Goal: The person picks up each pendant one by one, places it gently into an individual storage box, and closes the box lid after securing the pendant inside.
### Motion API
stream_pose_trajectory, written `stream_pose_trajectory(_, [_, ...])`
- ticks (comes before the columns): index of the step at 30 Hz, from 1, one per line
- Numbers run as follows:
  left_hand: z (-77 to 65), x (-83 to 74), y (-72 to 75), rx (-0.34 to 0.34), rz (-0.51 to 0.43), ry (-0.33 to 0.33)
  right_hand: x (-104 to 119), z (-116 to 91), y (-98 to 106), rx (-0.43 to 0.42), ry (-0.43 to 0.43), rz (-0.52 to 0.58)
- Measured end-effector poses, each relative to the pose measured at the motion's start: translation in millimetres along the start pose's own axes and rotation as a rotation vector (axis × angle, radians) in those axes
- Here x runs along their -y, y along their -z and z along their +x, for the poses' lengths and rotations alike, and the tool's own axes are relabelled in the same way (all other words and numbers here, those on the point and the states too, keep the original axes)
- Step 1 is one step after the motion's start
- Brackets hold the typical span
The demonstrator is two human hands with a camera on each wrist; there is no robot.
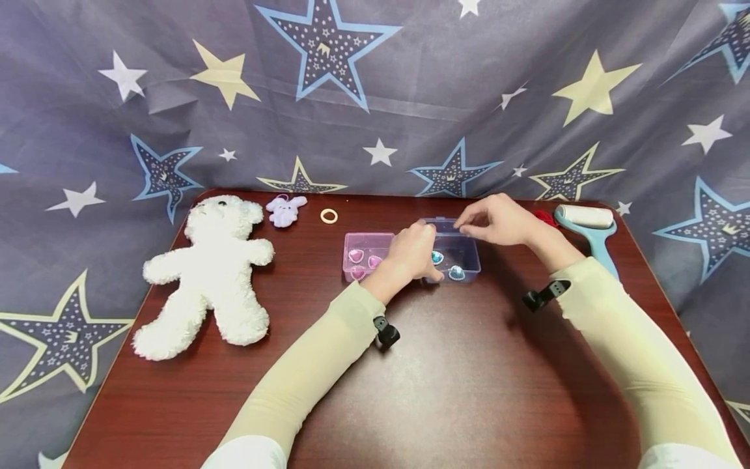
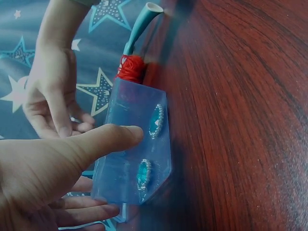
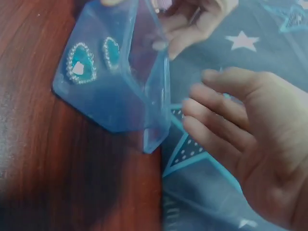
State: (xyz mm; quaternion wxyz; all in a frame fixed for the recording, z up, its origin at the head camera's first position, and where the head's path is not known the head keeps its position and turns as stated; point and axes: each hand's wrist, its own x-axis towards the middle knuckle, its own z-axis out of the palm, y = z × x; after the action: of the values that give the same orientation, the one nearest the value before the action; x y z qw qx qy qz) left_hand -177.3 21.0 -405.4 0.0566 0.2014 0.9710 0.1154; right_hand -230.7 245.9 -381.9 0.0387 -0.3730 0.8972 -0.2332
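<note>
A see-through blue plastic box (image 1: pixel 467 256) stands with its lid (image 1: pixel 441 226) raised at the back. Inside lie blue heart-shaped gems (image 1: pixel 456 273) edged with small clear stones. My left hand (image 1: pixel 413 250) grips the box's left part, its thumb on the front wall and its fingers round the far side. Close by the lid's right end is my right hand (image 1: pixel 498 220), fingers loosely bent and holding nothing; the right wrist view has it just apart from the lid. Left of the blue box, partly behind my left hand, a pink box (image 1: pixel 369 241) holds several pink heart gems (image 1: pixel 355 255).
A white plush bear (image 1: pixel 213 280) lies at the table's left. Past it are a small lilac plush toy (image 1: pixel 284 212) and a cream ring (image 1: pixel 329 211). A lint roller (image 1: pixel 586 217) and red cord (image 2: pixel 131 68) lie at the right. Star-patterned cloth (image 1: pixel 410 130) hangs behind.
</note>
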Motion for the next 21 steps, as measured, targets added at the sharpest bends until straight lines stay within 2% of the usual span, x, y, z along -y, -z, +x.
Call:
stream_pose_trajectory(3, [0.3,0.2,-0.5,-0.003,0.002,0.0,-11,-1,-6,-0.113,-0.144,-0.006])
stream_pose_trajectory(5, [0.6,0.4,-1.2,-0.007,0.003,-0.001,-16,0,-12,-0.149,-0.251,0.005])
stream_pose_trajectory(10, [-0.2,1.8,-2.1,-0.011,-0.004,-0.009,-25,2,-26,-0.171,-0.451,0.075])
stream_pose_trajectory(13, [-0.6,2.1,-2.2,-0.014,-0.005,-0.017,-27,3,-32,-0.168,-0.548,0.157])
stream_pose_trajectory(17, [-1.2,2.1,-1.6,-0.017,-0.002,-0.019,-30,5,-39,-0.154,-0.625,0.281])
stream_pose_trajectory(21, [-2.0,2.7,-1.1,-0.013,-0.012,-0.012,-32,7,-44,-0.138,-0.634,0.334])
